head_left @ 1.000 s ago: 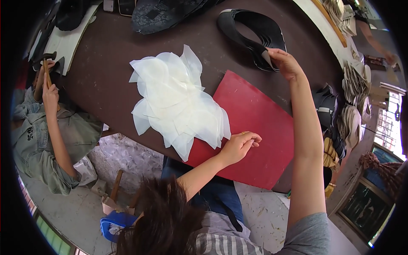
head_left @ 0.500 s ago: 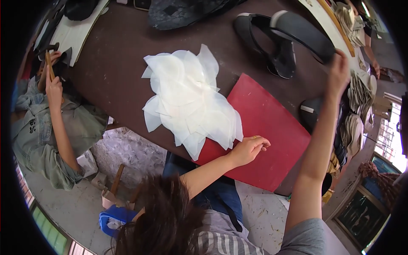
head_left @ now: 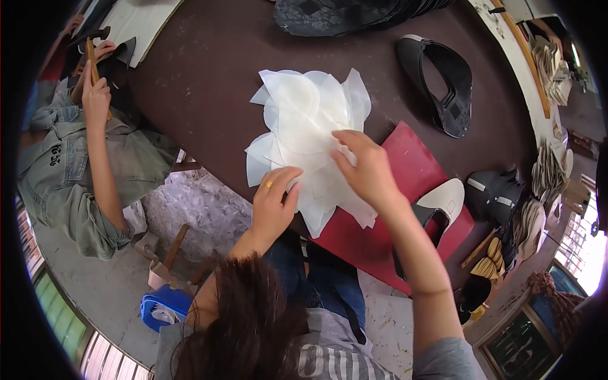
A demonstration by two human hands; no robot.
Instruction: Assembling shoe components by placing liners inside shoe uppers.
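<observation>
Dark brown tabletop (head_left: 202, 82), rounded near edge. On it: a fanned pile of translucent white cut sheets (head_left: 307, 136) near the front edge, partly overlapping a red cutting mat (head_left: 415, 164) that overhangs the edge. Black sandal upper with strap (head_left: 443, 79) lies behind the mat, apart from it. Stack of dark grey patterned soles (head_left: 342, 12) at the far edge. White-and-black shoe piece (head_left: 443, 202) rests on the mat's right end. Pale board (head_left: 142, 22) at far left corner.
</observation>
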